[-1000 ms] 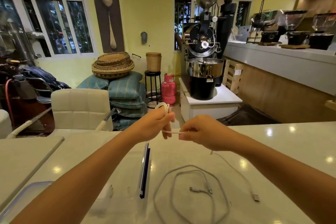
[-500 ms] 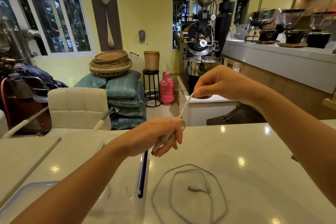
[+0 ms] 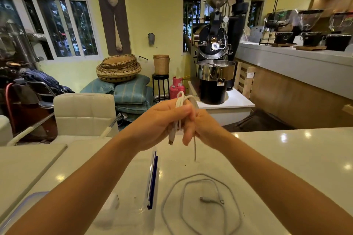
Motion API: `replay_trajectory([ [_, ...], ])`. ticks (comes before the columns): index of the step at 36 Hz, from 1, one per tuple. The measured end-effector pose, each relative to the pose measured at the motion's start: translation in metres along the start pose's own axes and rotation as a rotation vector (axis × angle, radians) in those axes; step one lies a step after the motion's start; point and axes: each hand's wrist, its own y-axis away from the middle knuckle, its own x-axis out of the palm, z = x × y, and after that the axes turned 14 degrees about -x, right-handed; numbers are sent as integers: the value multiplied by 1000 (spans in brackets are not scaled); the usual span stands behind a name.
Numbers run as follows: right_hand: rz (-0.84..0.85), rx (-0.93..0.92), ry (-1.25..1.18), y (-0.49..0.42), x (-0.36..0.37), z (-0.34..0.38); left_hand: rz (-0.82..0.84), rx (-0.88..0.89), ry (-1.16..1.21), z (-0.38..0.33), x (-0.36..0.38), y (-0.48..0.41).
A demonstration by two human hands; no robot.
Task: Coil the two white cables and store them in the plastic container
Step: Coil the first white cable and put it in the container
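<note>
My left hand [image 3: 162, 122] grips a small bundle of white cable [image 3: 179, 101], loops sticking out above the fist and a connector hanging below. My right hand [image 3: 205, 126] sits close behind it, pinching the same cable, with a loose tail dangling toward the table. A second white cable [image 3: 202, 204] lies in a loose coil on the white table near the front. The clear plastic container [image 3: 150, 181] with a blue-edged rim stands left of that coil, partly hidden by my left forearm.
A clear lid with a blue rim [image 3: 24, 202] lies at the front left. A white charger block [image 3: 111, 204] rests inside the container. A white chair [image 3: 84, 112] stands behind the table. A coffee roaster [image 3: 214, 63] and counter are beyond.
My right hand came down from its raised position and closed in behind the left hand. The stretched cable is now gathered into loops in my left fist.
</note>
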Motion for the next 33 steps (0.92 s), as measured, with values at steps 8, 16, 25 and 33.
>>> replay_trajectory([
  [8,71,88,-99,20,28,-3,-236,-61,-162,2,-2,-6],
  [16,234,152,3,28,23,3,-448,-115,-507,11,-10,-12],
  [25,392,165,472,36,0,28,-548,-168,-1029,18,-20,-10],
  [33,490,55,790,34,-33,72,-346,-347,-787,30,-23,-3],
])
